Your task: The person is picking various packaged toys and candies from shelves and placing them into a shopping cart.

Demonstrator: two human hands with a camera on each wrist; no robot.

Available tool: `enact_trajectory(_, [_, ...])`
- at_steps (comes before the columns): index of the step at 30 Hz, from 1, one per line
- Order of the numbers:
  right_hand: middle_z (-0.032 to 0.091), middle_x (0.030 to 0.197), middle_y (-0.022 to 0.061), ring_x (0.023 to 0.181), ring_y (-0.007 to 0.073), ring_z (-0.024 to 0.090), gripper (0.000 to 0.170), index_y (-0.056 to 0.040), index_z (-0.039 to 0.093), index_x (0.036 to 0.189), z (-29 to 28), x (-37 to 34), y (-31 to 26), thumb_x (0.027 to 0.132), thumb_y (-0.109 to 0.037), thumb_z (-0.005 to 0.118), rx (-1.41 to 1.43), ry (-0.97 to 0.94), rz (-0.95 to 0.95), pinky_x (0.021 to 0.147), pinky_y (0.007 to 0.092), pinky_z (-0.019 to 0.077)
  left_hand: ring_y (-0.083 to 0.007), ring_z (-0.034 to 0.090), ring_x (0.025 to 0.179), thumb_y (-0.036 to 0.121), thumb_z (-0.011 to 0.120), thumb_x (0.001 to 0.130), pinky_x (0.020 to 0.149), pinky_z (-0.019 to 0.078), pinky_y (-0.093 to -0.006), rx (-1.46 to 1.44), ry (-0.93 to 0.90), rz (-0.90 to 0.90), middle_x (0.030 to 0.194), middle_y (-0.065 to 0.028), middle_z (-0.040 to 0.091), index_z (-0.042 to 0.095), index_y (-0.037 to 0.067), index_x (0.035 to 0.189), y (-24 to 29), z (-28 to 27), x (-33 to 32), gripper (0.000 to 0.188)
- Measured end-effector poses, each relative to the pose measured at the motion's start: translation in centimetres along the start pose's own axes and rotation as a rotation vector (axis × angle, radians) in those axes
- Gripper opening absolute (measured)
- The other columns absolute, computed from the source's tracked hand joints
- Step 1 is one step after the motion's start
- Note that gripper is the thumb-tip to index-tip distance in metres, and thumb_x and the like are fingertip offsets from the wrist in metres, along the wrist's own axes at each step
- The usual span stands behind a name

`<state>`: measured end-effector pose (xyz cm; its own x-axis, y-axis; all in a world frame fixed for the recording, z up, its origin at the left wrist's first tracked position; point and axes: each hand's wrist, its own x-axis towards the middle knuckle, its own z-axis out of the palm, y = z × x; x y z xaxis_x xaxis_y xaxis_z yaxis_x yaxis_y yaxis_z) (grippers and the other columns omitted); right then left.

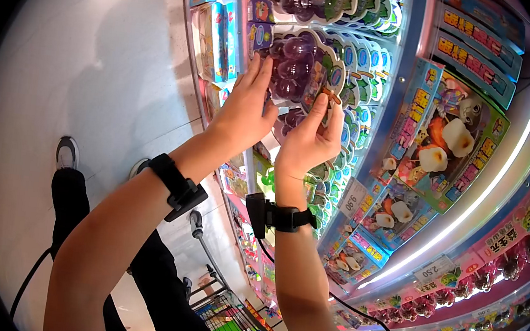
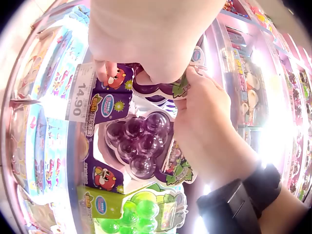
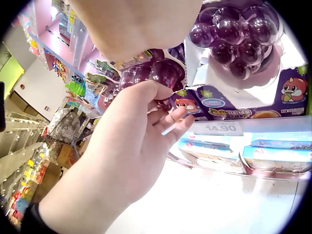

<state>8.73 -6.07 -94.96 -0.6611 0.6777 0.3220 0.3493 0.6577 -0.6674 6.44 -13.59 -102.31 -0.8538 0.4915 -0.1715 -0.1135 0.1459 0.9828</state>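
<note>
A clear blister pack shaped like a bunch of purple grapes (image 1: 294,71), with a leaf-printed card edge, sits at the shelf front between both hands. My right hand (image 1: 311,138) pinches its leafy card edge, thumb on the near face. At the grape end, my left hand (image 1: 245,109) has its fingers extended along the pack's side. The right wrist view shows the left thumb against the grapes and the other fingers, loosely bent, in front of the purple display box (image 3: 226,109). My left hand (image 2: 146,39) covers part of the pack in the left wrist view.
More grape packs stand in rows behind and beside it, with a green one (image 2: 141,214) below in the left wrist view. A price tag (image 2: 80,92) reads 14.90. Marshmallow candy boxes (image 1: 446,141) line the shelf at right; a shopping cart (image 1: 231,322) stands near the legs.
</note>
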Motion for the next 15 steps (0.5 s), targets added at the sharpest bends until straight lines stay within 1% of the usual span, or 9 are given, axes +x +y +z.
enact_trajectory(3, [0.066,0.089,0.0035,0.078,0.0071,0.056,0.016,0.0023,0.066,0.108,0.1,-0.1,1.0,0.098,-0.009,0.06,-0.092,-0.008,-0.076,0.066,0.0216,0.0461,-0.0443,0.03,0.14,0.005,0.06,0.082,0.114,0.033,-0.0439,-0.196,0.028,-0.045,0.153,-0.0312,0.024,0.027,-0.007,0.147,-0.2,0.3,0.1,0.074])
enact_trajectory(5, [0.066,0.095,0.0056,0.082,0.009,0.058,0.016,0.0029,0.065,0.109,0.0,-0.8,1.3,0.098,-0.005,0.058,-0.13,-0.014,-0.195,0.068,0.0225,0.0476,-0.0445,0.03,0.141,0.002,0.06,0.081,0.114,0.032,-0.0435,-0.17,0.045,0.022,0.152,-0.0313,0.027,0.026,-0.008,0.147,0.3,0.7,-0.6,0.075])
enact_trajectory(6, [0.067,0.102,0.016,0.086,0.0261,0.066,0.016,0.0049,0.065,0.107,-0.1,-1.3,0.9,0.093,0.003,0.057,-0.096,-0.043,-0.181,0.076,0.0318,0.0514,-0.0447,0.03,0.141,0.002,0.06,0.081,0.114,0.0317,-0.0434,-0.175,0.044,0.046,0.152,-0.0313,0.027,0.025,-0.008,0.147,0.1,0.6,-0.8,0.076])
enact_trajectory(7, [0.067,0.103,0.0157,0.086,0.025,0.066,0.016,0.0056,0.065,0.107,0.1,-1.5,1.3,0.093,0.003,0.058,-0.113,-0.008,-0.229,0.075,0.0314,0.0519,-0.0448,0.03,0.141,0.001,0.06,0.08,0.115,0.0313,-0.0433,-0.18,0.042,0.068,0.152,-0.0313,0.027,0.025,-0.009,0.147,-0.2,0.5,-0.9,0.076])
enact_trajectory(9, [0.068,0.099,0.0151,0.084,0.0236,0.067,0.017,0.0043,0.066,0.108,0.2,-1.9,1.1,0.094,0.002,0.058,-0.003,-0.003,-0.001,0.075,0.0313,0.0526,-0.0366,0.039,0.126,-0.003,0.059,0.079,0.104,0.0374,-0.0392,-0.184,0.042,0.115,0.152,-0.0285,0.03,0.023,-0.005,0.15,-0.8,0.5,-0.7,0.079])
enact_trajectory(10, [0.068,0.098,0.0149,0.083,0.0233,0.067,0.017,0.0037,0.066,0.108,0.2,-1.6,1.0,0.094,0.001,0.058,-0.018,-0.003,0.049,0.075,0.0312,0.0528,-0.0287,0.049,0.11,-0.005,0.057,0.079,0.093,0.0444,-0.0355,-0.164,0.042,0.123,0.152,-0.0254,0.032,0.023,0.0,0.152,-1.2,0.4,-0.5,0.081])
enact_trajectory(13, [0.07,0.095,0.0141,0.082,0.0228,0.068,0.017,0.0019,0.067,0.108,0.1,-0.8,1.0,0.094,0.0,0.058,-0.057,-0.017,0.116,0.074,0.0311,0.0532,-0.0205,0.059,0.094,-0.008,0.055,0.078,0.082,0.0508,-0.0308,-0.147,0.066,0.116,0.151,-0.0216,0.036,0.022,0.004,0.154,-1.3,0.6,-0.4,0.084])
enact_trajectory(14, [0.07,0.095,0.0139,0.082,0.0231,0.069,0.017,0.0013,0.067,0.108,0.2,-0.5,1.2,0.094,-0.001,0.058,-0.068,-0.025,0.085,0.074,0.0311,0.0532,-0.0203,0.058,0.093,-0.008,0.054,0.078,0.082,0.0508,-0.0308,-0.141,0.08,0.112,0.15,-0.0213,0.037,0.022,0.004,0.154,-1.2,0.7,-0.4,0.083])
enact_trajectory(15, [0.07,0.095,0.014,0.082,0.0236,0.069,0.017,0.0009,0.067,0.108,0.2,-0.6,1.3,0.094,-0.001,0.058,-0.075,-0.034,0.041,0.074,0.0312,0.0532,-0.033,0.047,0.115,-0.007,0.053,0.079,0.095,0.0451,-0.0368,-0.242,0.05,0.055,0.15,-0.0263,0.033,0.024,-0.001,0.15,-0.3,0.4,-0.5,0.077])
